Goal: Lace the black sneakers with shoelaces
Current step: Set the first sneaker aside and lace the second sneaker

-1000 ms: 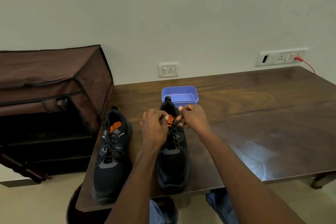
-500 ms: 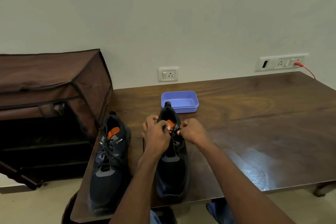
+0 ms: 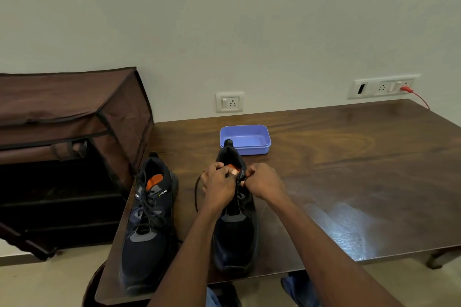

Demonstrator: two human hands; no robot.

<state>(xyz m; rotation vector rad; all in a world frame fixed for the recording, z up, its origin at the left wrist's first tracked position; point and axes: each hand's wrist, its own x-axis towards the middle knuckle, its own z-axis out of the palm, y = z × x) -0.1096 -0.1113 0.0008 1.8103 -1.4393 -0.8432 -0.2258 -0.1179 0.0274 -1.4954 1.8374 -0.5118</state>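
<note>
Two black sneakers with orange insoles stand on the wooden table (image 3: pixel 349 157), toes toward me. The left sneaker (image 3: pixel 148 227) is laced, its black lace criss-crossed up the front. Both my hands work at the top eyelets of the right sneaker (image 3: pixel 235 232). My left hand (image 3: pixel 219 185) pinches the black shoelace (image 3: pixel 196 194) near the tongue, and a loop of that lace hangs off the shoe's left side. My right hand (image 3: pixel 262 182) pinches the lace at the right eyelets. My hands hide most of the lacing.
An empty blue plastic tray (image 3: pixel 245 139) sits just behind the right sneaker. A brown fabric shoe rack (image 3: pixel 69 132) stands left of the table. Wall sockets (image 3: pixel 229 102) and a red cable (image 3: pixel 419 97) are at the back wall.
The camera view has tilted up a little. My hands have stayed at the top eyelets of the right sneaker, and a loop of lace now shows to the left of my left hand.
</note>
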